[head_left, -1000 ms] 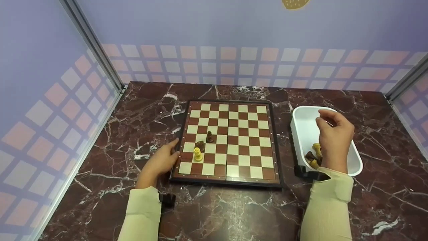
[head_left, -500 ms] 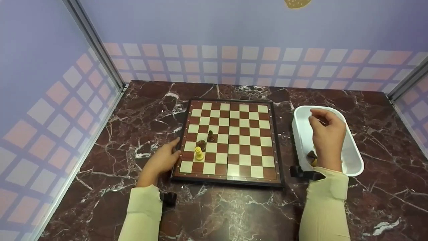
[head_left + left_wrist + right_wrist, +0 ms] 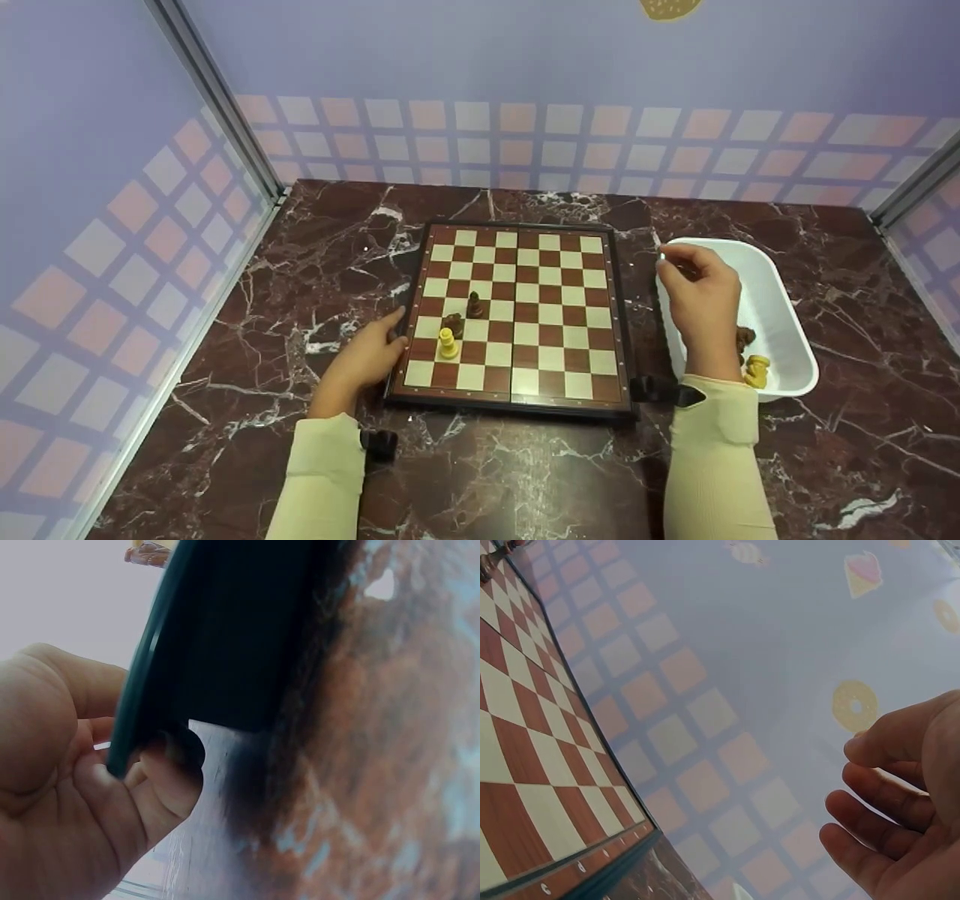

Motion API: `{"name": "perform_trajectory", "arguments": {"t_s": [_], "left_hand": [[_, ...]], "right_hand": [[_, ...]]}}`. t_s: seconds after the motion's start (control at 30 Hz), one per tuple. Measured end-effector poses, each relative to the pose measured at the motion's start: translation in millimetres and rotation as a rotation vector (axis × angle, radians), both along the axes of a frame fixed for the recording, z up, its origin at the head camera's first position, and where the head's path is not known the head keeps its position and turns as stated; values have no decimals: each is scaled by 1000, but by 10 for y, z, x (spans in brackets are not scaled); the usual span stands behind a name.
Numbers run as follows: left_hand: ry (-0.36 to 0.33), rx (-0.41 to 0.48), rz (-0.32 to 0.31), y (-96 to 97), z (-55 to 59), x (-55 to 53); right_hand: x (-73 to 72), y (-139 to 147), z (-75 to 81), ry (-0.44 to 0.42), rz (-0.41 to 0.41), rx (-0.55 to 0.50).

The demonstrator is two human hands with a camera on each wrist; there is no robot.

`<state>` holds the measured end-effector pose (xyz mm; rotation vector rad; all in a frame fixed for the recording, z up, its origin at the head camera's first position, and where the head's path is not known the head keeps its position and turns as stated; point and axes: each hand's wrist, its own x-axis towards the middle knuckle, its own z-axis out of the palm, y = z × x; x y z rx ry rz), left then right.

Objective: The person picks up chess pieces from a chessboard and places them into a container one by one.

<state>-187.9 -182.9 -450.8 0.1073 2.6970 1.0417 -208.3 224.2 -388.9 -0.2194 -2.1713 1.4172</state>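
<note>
My left hand [image 3: 361, 367] grips the left edge of the chessboard [image 3: 566, 319]; in the left wrist view its curled fingers [image 3: 169, 780] reach under the dark rim. On the board's left half stand a yellow chess piece [image 3: 448, 345] that looks like a rook, a dark piece [image 3: 453, 325] just behind it and a slim dark piece [image 3: 474, 306]. Over the left side of the white tray [image 3: 780, 300] hovers my right hand [image 3: 705, 307], fingers loosely bent, thumb close to the index finger. Nothing shows between them in the right wrist view.
Inside the tray lie a yellow knight [image 3: 757, 371] and a dark piece [image 3: 744, 337]; my right hand and wrist hide part of it. The marble-patterned table [image 3: 480, 472] is bordered by a back wall [image 3: 525, 60] and a left side wall [image 3: 97, 187].
My right hand has moved left across the tray toward the chessboard, uncovering pieces on the tray's right side. The left hand stays at the board's edge, and the pieces on it have not moved.
</note>
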Motion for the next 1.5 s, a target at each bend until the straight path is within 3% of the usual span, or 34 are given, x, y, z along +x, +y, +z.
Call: {"name": "perform_trajectory", "arguments": {"t_s": [0.23,0.53,0.77,1.0,1.23,1.5], "left_hand": [[16,-12,-9,0,-6,-1],[26,-15,-7,0,-12,-1],[-18,-14,11,11,16,28],[-7,-6,1,8,9,20],[-7,-5,4,11,19,22],[0,-6,1,10,22,21]], "right_hand": [[24,-130,3,-12,56,48],[21,-327,-24,35,161,61],[47,-481,-40,74,233,118],[58,-597,-50,46,269,195],[93,-740,-66,41,360,175],[123,-873,-84,67,387,244]]}}
